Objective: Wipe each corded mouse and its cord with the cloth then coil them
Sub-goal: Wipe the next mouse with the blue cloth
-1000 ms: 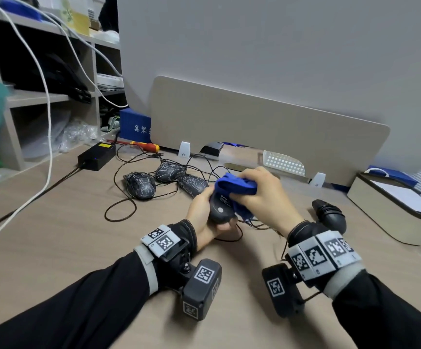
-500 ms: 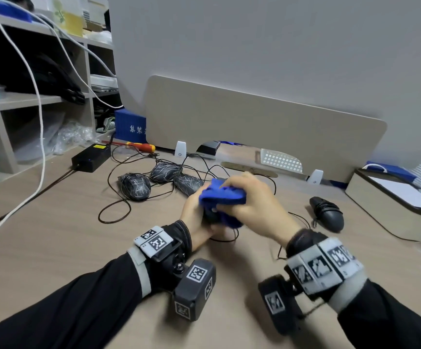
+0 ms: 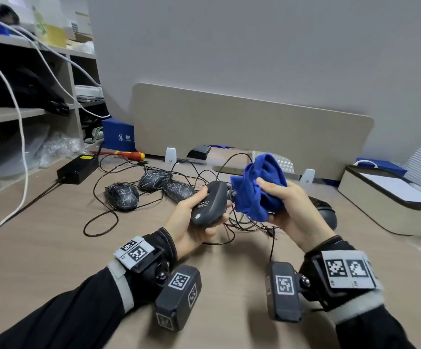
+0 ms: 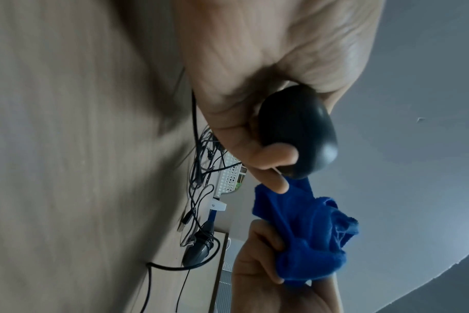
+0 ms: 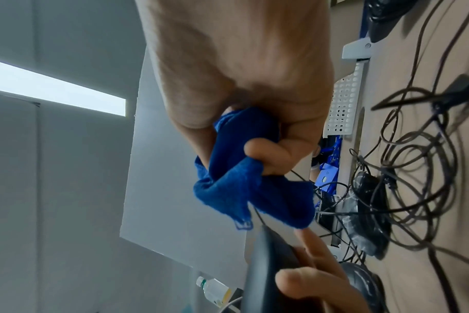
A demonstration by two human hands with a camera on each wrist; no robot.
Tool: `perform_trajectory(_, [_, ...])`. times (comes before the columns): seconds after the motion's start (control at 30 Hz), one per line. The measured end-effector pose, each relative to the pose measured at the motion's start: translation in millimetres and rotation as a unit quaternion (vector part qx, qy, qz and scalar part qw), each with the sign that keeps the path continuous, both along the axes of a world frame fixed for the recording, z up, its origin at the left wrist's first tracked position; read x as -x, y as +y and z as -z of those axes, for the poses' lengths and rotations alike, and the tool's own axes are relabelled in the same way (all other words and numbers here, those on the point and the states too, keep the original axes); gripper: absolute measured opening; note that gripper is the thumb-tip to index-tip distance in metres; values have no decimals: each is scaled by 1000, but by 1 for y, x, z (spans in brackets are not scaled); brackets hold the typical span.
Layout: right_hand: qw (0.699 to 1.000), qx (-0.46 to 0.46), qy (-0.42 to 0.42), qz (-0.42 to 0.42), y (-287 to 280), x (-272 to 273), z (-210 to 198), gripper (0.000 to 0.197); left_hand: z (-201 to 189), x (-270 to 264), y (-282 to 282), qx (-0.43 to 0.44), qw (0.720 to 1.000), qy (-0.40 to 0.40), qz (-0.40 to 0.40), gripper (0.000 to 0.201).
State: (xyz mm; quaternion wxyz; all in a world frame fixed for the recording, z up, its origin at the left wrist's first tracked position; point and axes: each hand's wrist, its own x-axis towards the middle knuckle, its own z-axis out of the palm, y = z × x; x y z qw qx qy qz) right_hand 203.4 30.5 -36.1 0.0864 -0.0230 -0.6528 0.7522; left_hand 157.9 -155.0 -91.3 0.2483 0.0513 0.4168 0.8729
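Three patterned mice (image 3: 151,188) lie on the table (image 3: 40,248) among tangled cords (image 3: 242,222); left hand (image 3: 189,222) grips a black mouse (image 3: 208,204) (underside up) above it; right hand (image 3: 283,210) fingers clench the blue cloth (image 3: 257,187) beside it

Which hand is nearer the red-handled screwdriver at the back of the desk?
Left. The left hand is nearer the screwdriver; the right hand is farther right.
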Motion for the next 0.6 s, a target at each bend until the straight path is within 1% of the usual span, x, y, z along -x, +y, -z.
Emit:
perform_trajectory(0.07, [1000, -18, 11, -10, -4, -2, 5, 29, 1, 2, 0, 7, 1000, 12, 10, 38])
perform_trajectory(0.17, [998, -37, 40, -29, -13, -4, 6, 21, 7, 2, 4, 36, 997, 67, 20, 35])
perform_trajectory(0.23, [996, -74, 52, -22, -14, -5, 7, 13, 10, 1, 8, 62, 992, 108, -6, 30])
perform_trajectory(0.3, [991, -124, 41, -6, -13, -5, 9, 5, 13, 1, 10, 82, 983, 158, -39, 27])
perform_trajectory(0.37, [988, -155, 15, -2, -12, -3, 13, 9, 14, 1, 10, 113, 969, 214, -50, 32])
perform_trajectory(0.4, [989, -148, 2, 1, -12, -2, 15, 11, 14, 0, 10, 126, 964, 228, -49, 33])
perform_trajectory(0.47, [993, -113, -12, 9, -13, 0, 18, 18, 14, -1, 10, 133, 962, 233, -44, 28])
perform_trajectory(0.53, [995, -99, -19, 21, -13, 2, 19, 23, 13, -2, 11, 132, 962, 236, -39, 23])
perform_trajectory(0.6, [995, -91, -25, 25, -14, 4, 20, 24, 12, -3, 11, 126, 963, 236, -37, 24])
